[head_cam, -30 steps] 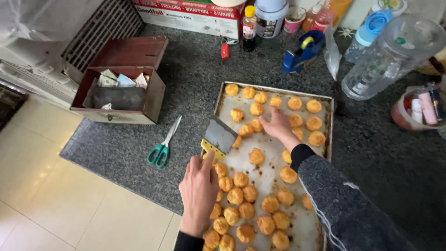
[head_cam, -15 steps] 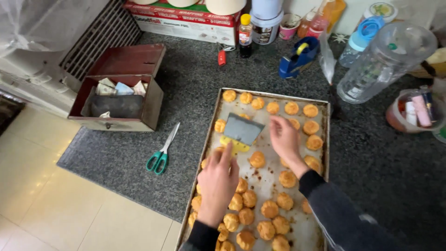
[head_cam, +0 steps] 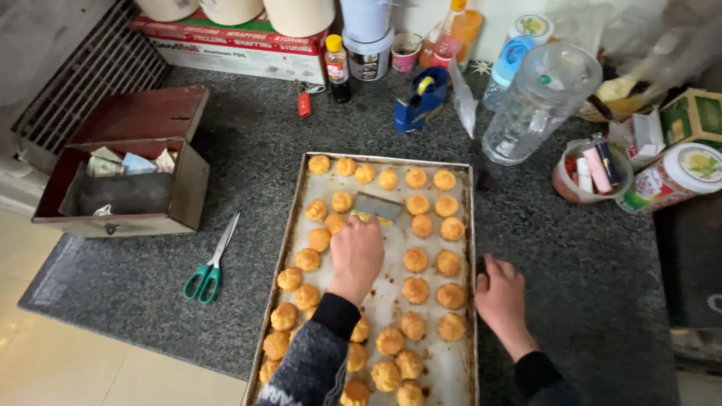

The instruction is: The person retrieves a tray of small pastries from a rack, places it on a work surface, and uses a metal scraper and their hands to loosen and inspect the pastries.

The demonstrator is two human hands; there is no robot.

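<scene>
A metal baking tray (head_cam: pixel 301 225) lined with paper lies on the dark granite counter and holds several golden round puffs (head_cam: pixel 415 260) in rows. My left hand (head_cam: pixel 357 256) is over the tray's middle, gripping the yellow handle of a flat metal scraper (head_cam: pixel 377 204) whose blade lies among the puffs near the far end. My right hand (head_cam: pixel 500 295) rests at the tray's right rim, fingers against the edge, holding nothing loose.
Green-handled scissors (head_cam: pixel 210 265) lie left of the tray, and beyond them stands an open wooden box (head_cam: pixel 120 184). A clear plastic jug (head_cam: pixel 538 105), a blue tape dispenser (head_cam: pixel 421 105), bottles and jars crowd the back. The counter's edge (head_cam: pixel 113 331) drops to a tiled floor on the left.
My right hand left the puffs and moved down to the tray's right rim. My left hand pushed the scraper further up the tray.
</scene>
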